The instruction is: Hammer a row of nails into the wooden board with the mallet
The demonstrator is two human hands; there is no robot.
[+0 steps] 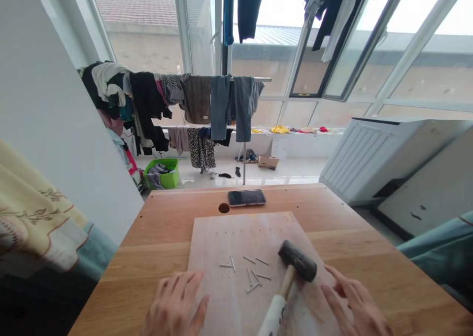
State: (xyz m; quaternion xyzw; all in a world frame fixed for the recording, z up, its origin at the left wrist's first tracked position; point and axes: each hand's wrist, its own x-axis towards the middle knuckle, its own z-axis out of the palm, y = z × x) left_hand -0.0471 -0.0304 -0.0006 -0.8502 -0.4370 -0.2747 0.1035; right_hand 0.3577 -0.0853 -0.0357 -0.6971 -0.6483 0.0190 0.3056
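A pale wooden board [229, 309] lies on the table, with a row of small holes near its far edge. Several loose nails [253, 273] are scattered over its middle. To their right rests a hammer [286, 286], its black head pointing away and its white-wrapped handle running toward me. My left hand [176, 304] is at the board's left edge, fingers apart and holding nothing. At the right edge, near the hammer head, my right hand [353, 301] has its fingers spread and is likewise without anything in it. Whether either hand presses on the board I cannot tell.
Beyond the board, a phone [247, 197] lies on the wooden table [166, 227] beside a round hole. Past the table stand a laundry rack [262, 80] hung with clothes and a green basket [170, 179]. A white cabinet [373, 153] is at the right, curtains at both sides.
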